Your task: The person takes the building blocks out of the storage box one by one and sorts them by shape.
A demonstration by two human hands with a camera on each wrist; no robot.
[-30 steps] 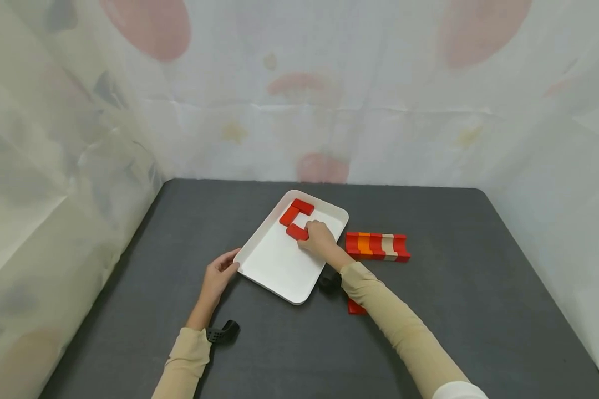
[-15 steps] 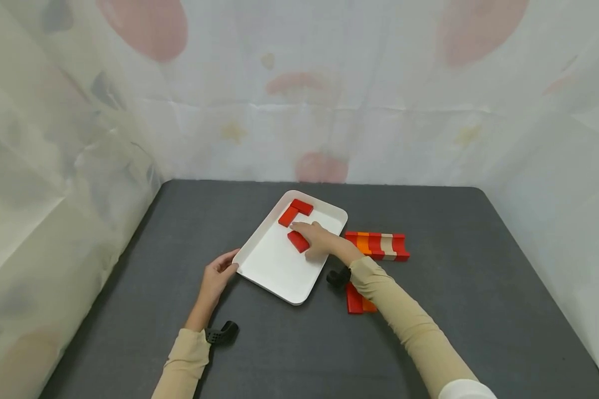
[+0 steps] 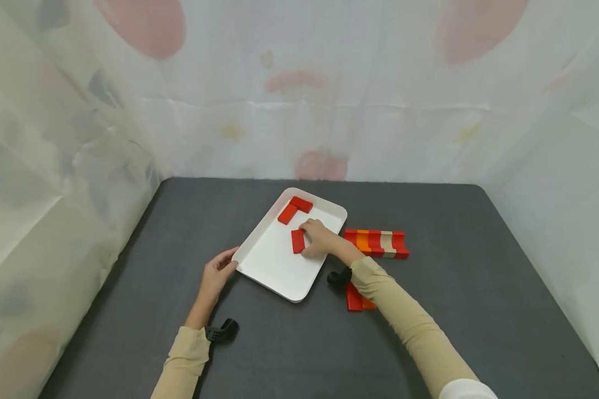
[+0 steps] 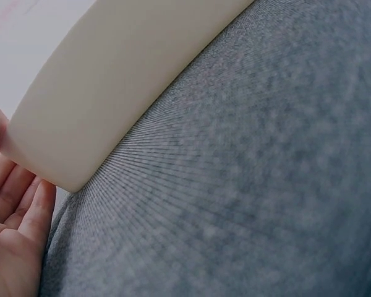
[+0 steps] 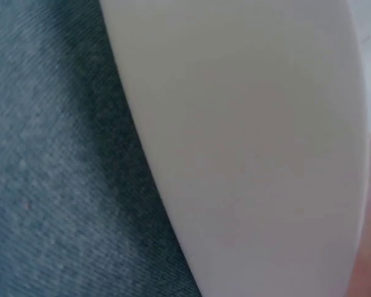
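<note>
The right hand rests inside the white rectangular plastic tray, its fingers curled against the right edge of a flat red rectangular wooden block that lies on the tray floor near its middle; the fingers touch the block from the side and over its top end, though whether they truly pinch it cannot be told. Two more flat red blocks lie in an L at the tray's far corner, apart from the one by the hand. The left hand holds the tray's near left corner, with relaxed fingers lying against the rim, as the left wrist view shows. The tray sits at an angle on the dark grey fabric-covered surface. To the right of the tray stands a row of red, orange and beige curved blocks, and a small red and orange pair of blocks lies nearer, just beside the right forearm.
</note>
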